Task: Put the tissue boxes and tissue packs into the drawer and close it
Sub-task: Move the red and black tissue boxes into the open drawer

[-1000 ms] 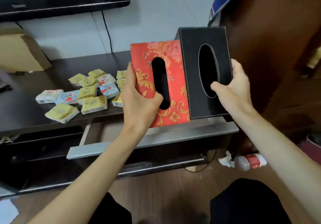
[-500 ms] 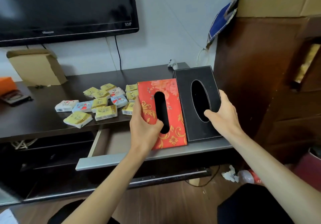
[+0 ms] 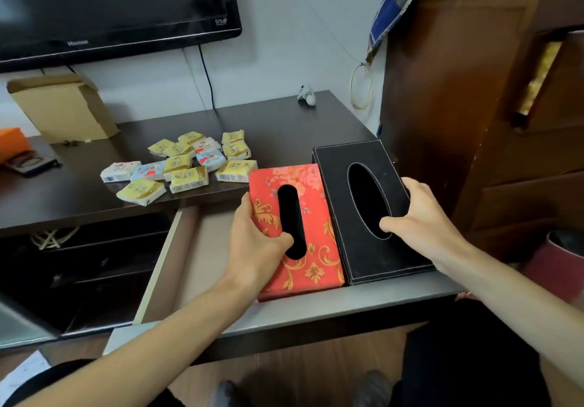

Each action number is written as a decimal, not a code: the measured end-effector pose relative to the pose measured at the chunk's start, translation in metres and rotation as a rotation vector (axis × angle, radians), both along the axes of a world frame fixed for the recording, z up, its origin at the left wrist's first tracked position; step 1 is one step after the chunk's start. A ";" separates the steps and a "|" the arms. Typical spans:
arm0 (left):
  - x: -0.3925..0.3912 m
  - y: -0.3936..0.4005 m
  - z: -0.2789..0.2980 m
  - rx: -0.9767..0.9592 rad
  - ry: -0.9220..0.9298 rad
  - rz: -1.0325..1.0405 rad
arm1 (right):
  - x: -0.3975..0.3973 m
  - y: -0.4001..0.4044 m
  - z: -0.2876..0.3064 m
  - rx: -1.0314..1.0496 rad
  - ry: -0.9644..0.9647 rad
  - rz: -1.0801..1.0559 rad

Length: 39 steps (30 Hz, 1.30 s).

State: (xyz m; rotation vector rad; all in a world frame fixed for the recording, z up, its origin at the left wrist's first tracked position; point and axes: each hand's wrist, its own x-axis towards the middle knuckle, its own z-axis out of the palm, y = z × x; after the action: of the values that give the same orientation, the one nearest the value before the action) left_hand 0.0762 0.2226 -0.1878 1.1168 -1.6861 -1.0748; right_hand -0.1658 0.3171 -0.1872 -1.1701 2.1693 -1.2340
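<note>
A red tissue box (image 3: 319, 258) with gold flowers lies flat in the right half of the open drawer (image 3: 303, 310). My left hand (image 3: 256, 245) grips its left side, thumb in the oval slot. Beside it on the right lies a black tissue box (image 3: 357, 242), touching the red one, and my right hand (image 3: 420, 220) holds it with the thumb in its slot. Several small tissue packs (image 3: 186, 169), yellow, white and blue, are scattered on the dark cabinet top (image 3: 284, 128) behind the drawer.
A television (image 3: 110, 5) hangs above the cabinet. An open cardboard box (image 3: 63, 106) and an orange item (image 3: 12, 142) stand at the back left. A brown wooden cabinet (image 3: 474, 106) rises on the right, a red bin (image 3: 556, 267) beside it. The drawer's left half (image 3: 202, 258) holds nothing.
Both boxes were held tilted up above the drawer; both hands have lowered them, and they now lie flat side by side in it.
</note>
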 end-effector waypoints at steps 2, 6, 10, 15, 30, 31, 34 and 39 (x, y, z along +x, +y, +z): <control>-0.002 -0.002 0.000 0.064 -0.019 -0.004 | -0.001 0.000 0.000 0.021 0.030 -0.015; -0.006 -0.002 -0.007 0.171 -0.002 0.018 | 0.001 0.001 0.000 0.017 0.008 -0.017; -0.006 -0.002 -0.017 0.283 0.050 0.033 | 0.000 0.001 -0.002 0.019 -0.019 -0.001; -0.001 0.006 -0.023 0.355 0.004 0.010 | 0.000 0.009 -0.008 0.059 0.004 0.024; 0.007 -0.005 -0.038 0.430 -0.103 -0.070 | -0.001 -0.005 -0.036 0.402 0.446 0.250; 0.008 -0.009 -0.037 0.429 -0.093 -0.072 | -0.003 -0.006 -0.036 0.414 0.471 0.267; 0.010 -0.032 -0.034 0.354 -0.164 -0.127 | -0.011 -0.013 -0.037 0.421 0.578 0.319; -0.003 -0.078 -0.018 -0.055 -0.672 -0.346 | -0.026 -0.045 -0.033 0.363 0.702 0.465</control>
State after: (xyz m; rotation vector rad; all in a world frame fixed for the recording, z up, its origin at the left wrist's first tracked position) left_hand 0.0735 0.1450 -0.2061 1.2634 -2.4930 -0.8941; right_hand -0.1920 0.2724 -0.2202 -1.9793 2.2143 -0.2227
